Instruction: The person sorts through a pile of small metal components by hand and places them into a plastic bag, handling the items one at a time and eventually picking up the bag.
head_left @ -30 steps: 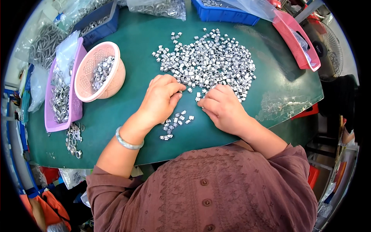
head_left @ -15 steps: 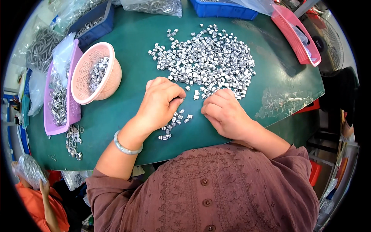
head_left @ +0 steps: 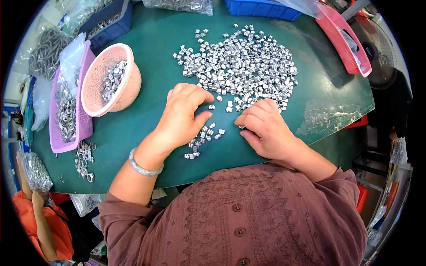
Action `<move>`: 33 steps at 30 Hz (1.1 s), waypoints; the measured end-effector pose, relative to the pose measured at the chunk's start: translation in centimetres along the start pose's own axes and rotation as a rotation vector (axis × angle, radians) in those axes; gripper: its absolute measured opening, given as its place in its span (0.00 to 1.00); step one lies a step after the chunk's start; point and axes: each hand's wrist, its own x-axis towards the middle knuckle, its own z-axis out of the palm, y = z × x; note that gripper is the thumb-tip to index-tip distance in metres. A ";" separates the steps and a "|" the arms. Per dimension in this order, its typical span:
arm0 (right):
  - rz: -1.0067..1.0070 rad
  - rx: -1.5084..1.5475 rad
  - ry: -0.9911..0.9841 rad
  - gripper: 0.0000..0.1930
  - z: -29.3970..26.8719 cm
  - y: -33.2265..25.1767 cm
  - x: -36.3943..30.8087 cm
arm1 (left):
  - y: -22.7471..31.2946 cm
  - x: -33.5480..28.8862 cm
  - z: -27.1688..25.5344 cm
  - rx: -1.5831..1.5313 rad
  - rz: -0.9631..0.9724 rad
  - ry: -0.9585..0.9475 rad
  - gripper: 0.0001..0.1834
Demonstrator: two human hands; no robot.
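A large heap of small silver metal pieces [head_left: 242, 62], short and hollow, lies spread on the green tabletop. My left hand [head_left: 179, 115], a pale bangle [head_left: 145, 164] on its wrist, rests at the heap's near left. Its thumb and forefinger are apart, with a single metal piece [head_left: 211, 107] lying just off their tips. Below that hand is a smaller group of the same pieces [head_left: 204, 136]. My right hand [head_left: 266, 131] is at the heap's near edge, fingers curled in. Between its thumb and fingers a bit of one metal piece [head_left: 242, 127] shows.
On the left stand a peach basket [head_left: 133, 88] of metal parts and a purple basket [head_left: 84, 128], with loose rings [head_left: 84, 162] beside it. Blue bins [head_left: 262, 11] and a pink basket [head_left: 341, 44] line the far side. Another person in orange [head_left: 44, 226] holds a bag at lower left.
My left thumb and forefinger have parted, and a metal piece now lies by them. A piece has come into sight in my right fingers. The other person's bag has moved down.
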 end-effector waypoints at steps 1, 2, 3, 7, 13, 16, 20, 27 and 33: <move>0.013 -0.001 -0.015 0.13 -0.1 -0.1 0.0 | 0.0 0.0 0.0 0.001 -0.001 0.001 0.15; 0.026 -0.001 -0.031 0.15 -0.3 -0.2 0.1 | 0.1 0.0 0.0 0.010 -0.002 0.022 0.15; 0.024 -0.001 -0.031 0.15 -0.3 -0.2 0.2 | 0.1 0.0 0.0 0.019 -0.003 0.043 0.16; 0.023 -0.019 0.065 0.14 -0.2 0.0 0.3 | 0.1 -0.4 0.0 0.084 0.011 0.009 0.15; 0.094 -0.141 0.144 0.12 0.4 0.8 1.7 | -0.3 -0.3 0.2 0.073 0.001 -0.025 0.13; 0.084 -0.168 0.136 0.13 0.5 0.8 2.2 | -0.1 -0.3 0.0 0.072 -0.005 -0.021 0.15; 0.092 -0.179 0.121 0.13 0.6 0.8 2.5 | -0.2 -0.2 -0.3 0.057 -0.027 -0.038 0.19; 0.107 -0.182 0.096 0.12 0.5 0.8 3.0 | -0.5 0.1 -1.5 0.073 -0.045 -0.053 0.25; 0.085 -0.134 0.066 0.13 0.5 0.5 2.6 | -1.4 -0.1 -2.3 0.058 -0.113 -0.097 0.21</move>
